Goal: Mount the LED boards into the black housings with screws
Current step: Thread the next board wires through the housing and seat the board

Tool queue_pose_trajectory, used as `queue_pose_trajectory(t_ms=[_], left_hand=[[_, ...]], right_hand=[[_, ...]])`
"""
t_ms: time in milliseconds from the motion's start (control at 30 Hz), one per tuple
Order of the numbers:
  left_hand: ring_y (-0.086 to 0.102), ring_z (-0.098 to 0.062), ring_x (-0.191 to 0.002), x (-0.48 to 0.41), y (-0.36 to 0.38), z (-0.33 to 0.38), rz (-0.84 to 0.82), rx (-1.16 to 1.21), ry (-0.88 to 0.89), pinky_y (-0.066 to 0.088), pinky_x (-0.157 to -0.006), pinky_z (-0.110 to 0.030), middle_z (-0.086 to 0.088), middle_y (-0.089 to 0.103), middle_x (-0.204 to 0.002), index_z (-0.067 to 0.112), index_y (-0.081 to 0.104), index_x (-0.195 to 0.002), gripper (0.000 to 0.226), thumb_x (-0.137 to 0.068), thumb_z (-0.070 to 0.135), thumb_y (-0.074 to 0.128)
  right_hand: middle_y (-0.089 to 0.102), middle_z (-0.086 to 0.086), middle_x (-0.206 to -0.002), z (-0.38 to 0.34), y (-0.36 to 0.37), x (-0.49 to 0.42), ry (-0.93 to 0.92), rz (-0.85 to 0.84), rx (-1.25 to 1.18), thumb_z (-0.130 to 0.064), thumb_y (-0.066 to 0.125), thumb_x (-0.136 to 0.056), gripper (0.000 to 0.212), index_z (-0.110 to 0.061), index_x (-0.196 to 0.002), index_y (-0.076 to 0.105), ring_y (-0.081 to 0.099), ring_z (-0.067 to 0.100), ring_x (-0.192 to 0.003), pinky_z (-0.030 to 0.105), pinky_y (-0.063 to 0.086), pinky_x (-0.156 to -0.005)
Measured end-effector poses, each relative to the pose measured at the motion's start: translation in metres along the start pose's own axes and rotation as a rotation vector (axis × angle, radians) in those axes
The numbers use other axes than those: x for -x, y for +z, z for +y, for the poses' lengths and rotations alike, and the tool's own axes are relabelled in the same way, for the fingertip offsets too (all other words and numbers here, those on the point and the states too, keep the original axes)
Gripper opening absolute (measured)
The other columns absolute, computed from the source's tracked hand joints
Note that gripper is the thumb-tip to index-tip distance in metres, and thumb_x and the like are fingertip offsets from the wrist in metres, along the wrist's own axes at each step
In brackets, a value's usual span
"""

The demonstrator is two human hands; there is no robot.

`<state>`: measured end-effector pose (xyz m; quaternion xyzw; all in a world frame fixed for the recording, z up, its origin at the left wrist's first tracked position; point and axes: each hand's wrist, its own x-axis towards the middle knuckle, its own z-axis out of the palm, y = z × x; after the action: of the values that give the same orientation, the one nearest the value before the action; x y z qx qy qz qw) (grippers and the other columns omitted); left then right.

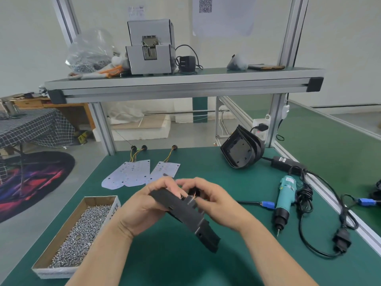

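My left hand grips a black housing from the left and holds it tilted above the green table. My right hand pinches thin orange-yellow wires and a black grommet at the housing's upper edge. Two white LED boards with wire tails lie flat on the table beyond my hands. A stack of black housings leans at the back right. A cardboard box of screws sits at the left. The teal electric screwdriver lies at the right.
A black power adapter and looping cables spread along the table's right edge. An aluminium frame carries a shelf overhead with a grey screw feeder and a bag of screws.
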<state>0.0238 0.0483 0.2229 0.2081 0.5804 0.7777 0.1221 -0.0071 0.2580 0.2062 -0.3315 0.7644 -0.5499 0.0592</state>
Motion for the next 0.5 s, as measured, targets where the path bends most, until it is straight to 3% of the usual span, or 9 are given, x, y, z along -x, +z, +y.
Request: queue_pose_trajectory(t_ms=[67, 133, 233, 300, 400, 500], left_hand=[[0.065, -0.028, -0.088, 0.005, -0.011, -0.003, 0.036, 0.01, 0.001, 0.052, -0.072, -0.034, -0.019, 0.068, -0.101, 0.013, 0.07, -0.079, 0.028, -0.066, -0.008, 0.057], [0.062, -0.03, -0.087, 0.01, -0.025, -0.007, 0.114, 0.04, 0.007, 0.049, -0.072, -0.038, -0.021, 0.063, -0.1, 0.011, 0.069, -0.077, 0.025, -0.065, -0.006, 0.056], [0.062, -0.034, -0.087, 0.016, -0.041, -0.016, 0.196, 0.148, 0.005, 0.052, -0.073, -0.042, -0.022, 0.06, -0.096, 0.008, 0.066, -0.074, 0.02, -0.06, -0.005, 0.059], [0.064, -0.035, -0.086, 0.018, -0.047, -0.022, 0.21, 0.224, 0.026, 0.056, -0.073, -0.041, -0.022, 0.061, -0.094, 0.007, 0.066, -0.073, 0.015, -0.062, 0.0, 0.061], [0.062, -0.035, -0.089, 0.02, -0.053, -0.028, 0.233, 0.248, 0.037, 0.055, -0.079, -0.044, -0.018, 0.062, -0.096, 0.01, 0.067, -0.075, 0.026, -0.074, -0.005, 0.046], [0.058, -0.037, -0.097, 0.023, -0.059, -0.032, 0.301, 0.315, 0.008, 0.054, -0.087, -0.049, -0.019, 0.062, -0.096, 0.01, 0.066, -0.072, 0.039, -0.079, -0.011, 0.034]], right_hand=[[0.073, 0.001, -0.112, 0.0, -0.008, 0.0, 0.058, 0.053, -0.058, 0.007, 0.059, -0.094, 0.023, -0.015, -0.099, 0.065, 0.066, 0.016, -0.087, 0.051, 0.056, -0.082], [0.071, 0.002, -0.095, -0.002, -0.019, 0.002, 0.074, 0.045, 0.014, -0.001, 0.069, -0.091, 0.019, -0.016, -0.102, 0.066, 0.061, 0.014, -0.08, 0.046, 0.054, -0.082], [0.067, -0.006, -0.106, -0.008, -0.026, 0.002, 0.02, -0.076, 0.261, -0.005, 0.07, -0.09, 0.033, -0.021, -0.119, 0.065, 0.066, 0.009, -0.095, 0.03, 0.054, -0.093], [0.063, -0.006, -0.11, -0.012, -0.024, -0.002, -0.042, -0.092, 0.495, -0.007, 0.065, -0.093, 0.034, -0.021, -0.124, 0.063, 0.061, 0.009, -0.099, 0.029, 0.05, -0.095], [0.061, -0.005, -0.101, -0.018, -0.025, -0.007, -0.099, 0.042, 0.633, -0.019, 0.066, -0.096, 0.021, -0.018, -0.117, 0.065, 0.056, 0.013, -0.089, 0.031, 0.047, -0.086], [0.053, -0.009, -0.083, -0.024, -0.027, -0.007, -0.082, 0.089, 0.63, -0.039, 0.072, -0.092, 0.022, -0.018, -0.093, 0.065, 0.05, 0.011, -0.074, 0.029, 0.045, -0.072]])
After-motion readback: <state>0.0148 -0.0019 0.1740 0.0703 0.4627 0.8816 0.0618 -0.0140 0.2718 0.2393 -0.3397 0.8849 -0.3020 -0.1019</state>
